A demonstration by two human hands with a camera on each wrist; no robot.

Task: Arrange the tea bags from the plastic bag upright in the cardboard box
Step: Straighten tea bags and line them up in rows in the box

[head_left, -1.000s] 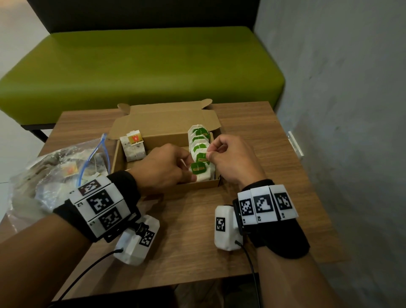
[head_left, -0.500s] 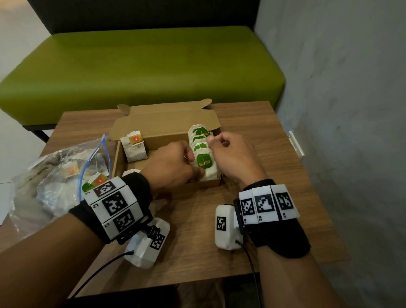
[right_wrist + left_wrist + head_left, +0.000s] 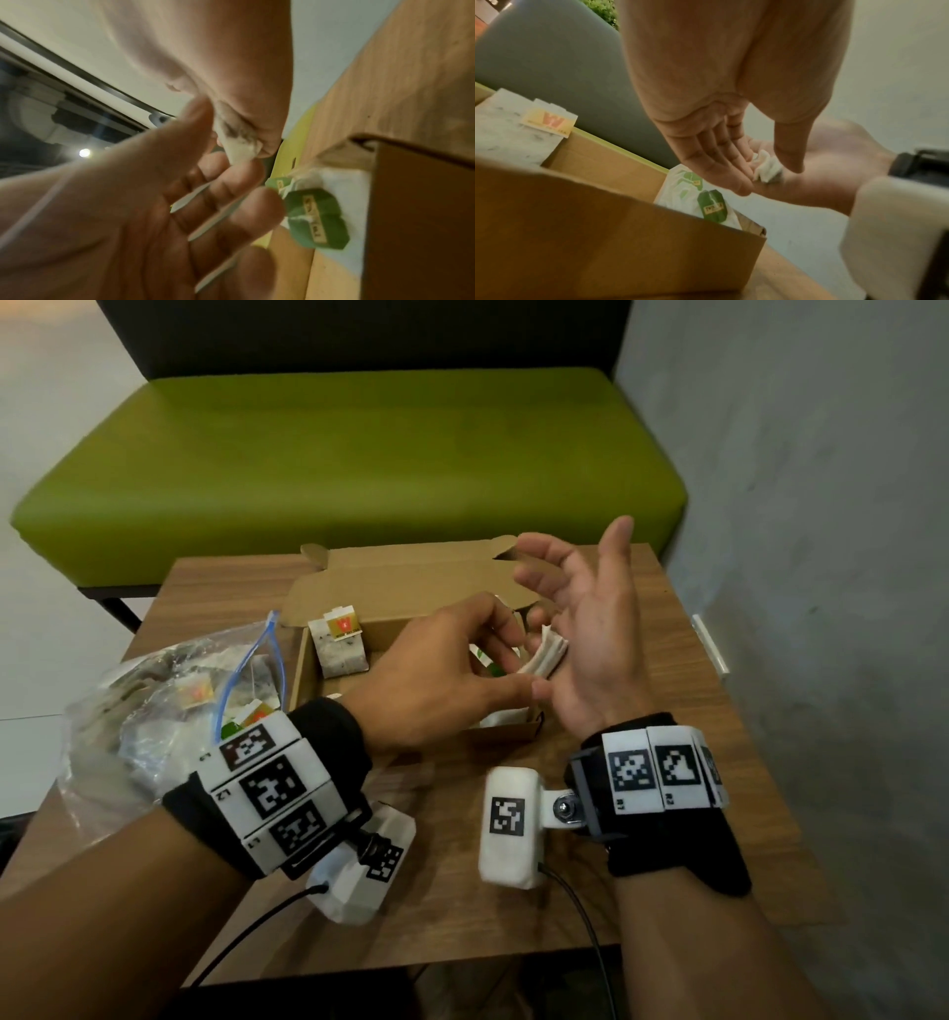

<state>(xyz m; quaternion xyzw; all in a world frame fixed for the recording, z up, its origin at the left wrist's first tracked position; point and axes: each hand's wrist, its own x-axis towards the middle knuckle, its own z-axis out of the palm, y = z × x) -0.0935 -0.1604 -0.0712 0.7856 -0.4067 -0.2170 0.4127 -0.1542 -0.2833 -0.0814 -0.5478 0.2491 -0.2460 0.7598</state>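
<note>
The open cardboard box [image 3: 303, 670] sits mid-table. An orange-tagged tea bag [image 3: 340, 649] stands upright at its left end. Green-tagged tea bags [image 3: 711, 205] stand at its right end, mostly hidden in the head view by my hands. My left hand [image 3: 518, 660] hovers over that right end and pinches a small bunch of white tea bags [image 3: 545, 653] between thumb and fingers. My right hand [image 3: 580, 593] is raised beside them, palm turned toward the left hand, fingers spread and holding nothing. The clear plastic bag [image 3: 154, 711] with more tea bags lies left of the box.
The small wooden table [image 3: 462, 906] ends close on every side. A green bench [image 3: 349, 454] stands behind it and a grey wall [image 3: 821, 557] on the right. A white strip [image 3: 711, 644] lies by the table's right edge. Wrist-camera cables hang over the near edge.
Both hands have risen from the green-tagged row in the box. The right hand let go, turned palm-up and spread its fingers. The left hand lifted a bunch of tea bags.
</note>
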